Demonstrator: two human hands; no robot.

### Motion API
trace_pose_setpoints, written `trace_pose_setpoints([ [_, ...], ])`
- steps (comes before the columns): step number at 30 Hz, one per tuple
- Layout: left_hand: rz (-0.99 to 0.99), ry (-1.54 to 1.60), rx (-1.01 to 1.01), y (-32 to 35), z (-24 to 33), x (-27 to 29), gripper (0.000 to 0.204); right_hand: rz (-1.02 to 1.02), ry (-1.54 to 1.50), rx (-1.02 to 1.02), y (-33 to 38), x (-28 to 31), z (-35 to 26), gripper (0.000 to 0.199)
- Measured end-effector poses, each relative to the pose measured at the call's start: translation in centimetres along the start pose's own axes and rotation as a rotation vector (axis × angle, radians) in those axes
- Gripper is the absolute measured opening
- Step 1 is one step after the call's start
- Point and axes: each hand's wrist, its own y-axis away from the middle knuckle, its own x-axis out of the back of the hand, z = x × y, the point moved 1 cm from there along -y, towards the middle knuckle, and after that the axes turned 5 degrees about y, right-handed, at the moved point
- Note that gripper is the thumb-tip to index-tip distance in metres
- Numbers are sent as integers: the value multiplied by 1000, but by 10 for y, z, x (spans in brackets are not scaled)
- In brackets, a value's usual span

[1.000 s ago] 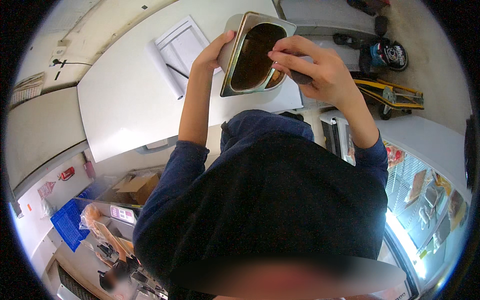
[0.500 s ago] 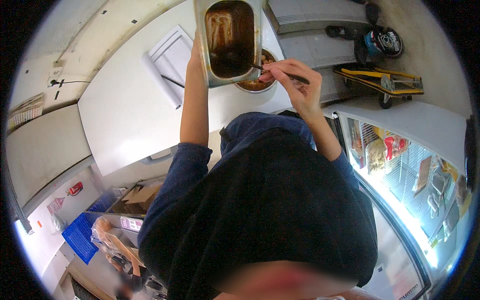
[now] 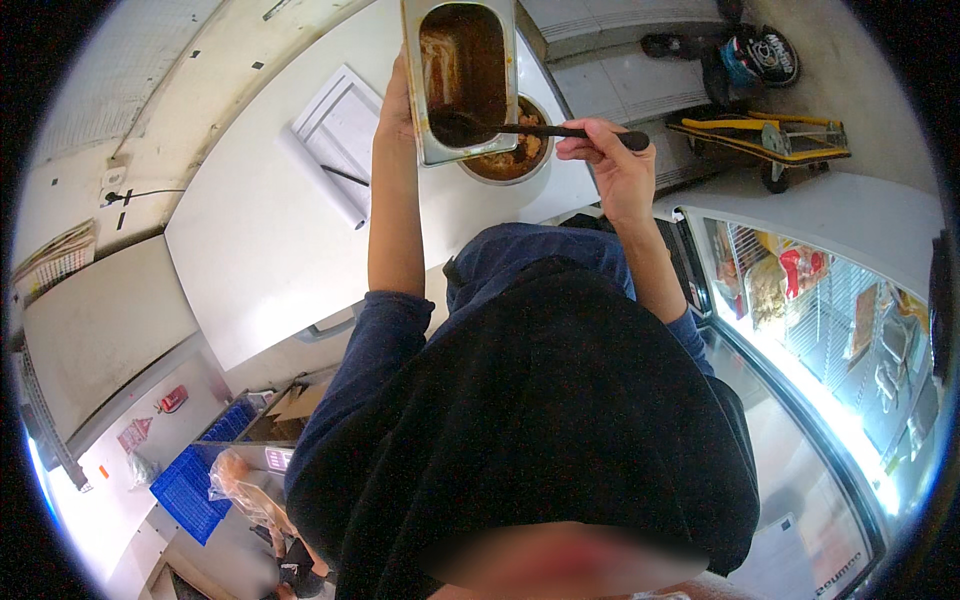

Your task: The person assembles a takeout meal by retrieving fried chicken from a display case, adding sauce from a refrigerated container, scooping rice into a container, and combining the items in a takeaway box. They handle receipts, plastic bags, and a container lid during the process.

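Metal pan (image 3: 510, 60) is held up in front of the person, over the table, inside the left grip at its left side. Nearest is the person's dark clothing (image 3: 530, 400), with blue sleeves on both forearms. Beyond it, the right hand (image 3: 622, 175) holds a dark spoon (image 3: 565, 131), its fingers closed around the handle near the end. That handle runs left across the pan's near right corner; the other end reaches into the pan, where its shape is hard to tell against the dark inside. The left hand (image 3: 395, 105) has its grip on the pan's left wall, with some fingers hidden behind it. The pan is tilted so that its opening faces the person, and brown smears coat the inside. So the pan touches the left hand and lies just left of the right one.

Lower down, partly covered by the pan, a round metal bowl (image 3: 503, 182) with brown, lumpy food (image 3: 527, 150) stands on the white table (image 3: 270, 240). Farther left on the table are papers (image 3: 345, 105), their near edge curled, with a dark pen (image 3: 345, 176) on them. Off to the right is a lit fridge (image 3: 830, 205), and past it a yellow-and-black trolley (image 3: 790, 140).
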Motion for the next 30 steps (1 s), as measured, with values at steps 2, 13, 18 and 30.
trace_pose_setpoints([
  [2, 98, -96, 33, 1, 2, 4, 73, 77, -52, -54, 1, 8, 8, 23],
  [13, 441, -153, -45, 44, 30, 72, 67, 49, 609, 287, 18, 51, 47, 14],
  [18, 447, -152, -85, 74, 35, 91, 71, -194, 1123, 600, 23, 55, 72, 23],
  [30, 495, -106, -127, 105, 12, 104, 85, -280, 1162, 705, -5, 47, 107, 24],
])
